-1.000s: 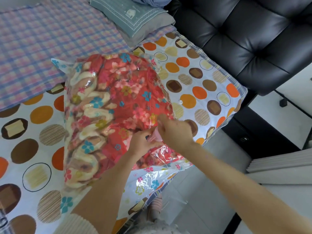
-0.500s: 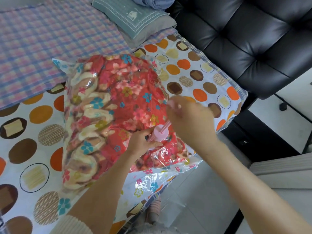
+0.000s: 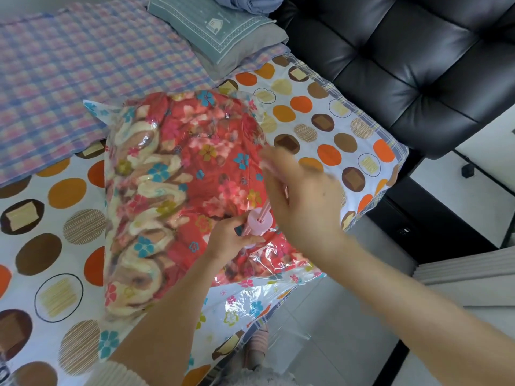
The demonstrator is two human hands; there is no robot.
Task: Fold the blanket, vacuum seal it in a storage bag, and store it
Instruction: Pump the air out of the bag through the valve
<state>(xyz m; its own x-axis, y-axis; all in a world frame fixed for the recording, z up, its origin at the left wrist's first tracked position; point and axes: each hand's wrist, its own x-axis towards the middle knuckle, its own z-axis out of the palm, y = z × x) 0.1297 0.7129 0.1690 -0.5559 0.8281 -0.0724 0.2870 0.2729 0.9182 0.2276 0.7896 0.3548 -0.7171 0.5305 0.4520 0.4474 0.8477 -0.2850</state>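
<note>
While the left hand [image 3: 231,240] curls its fingers round the pink pump [image 3: 259,222] at centre frame, the blurred right hand [image 3: 303,201] covers its rod, and I cannot tell its grip. The blanket [image 3: 195,151] lies inside the storage bag [image 3: 245,302] on a dotted sheet [image 3: 334,129]. A black chair [image 3: 404,65] fills the upper right.

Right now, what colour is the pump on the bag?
The pump is pale pink; head view.

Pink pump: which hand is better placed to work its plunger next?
Probably right. The right hand is up at the rod rising from the pink pump; the left hand holds its base on the storage bag.
</note>
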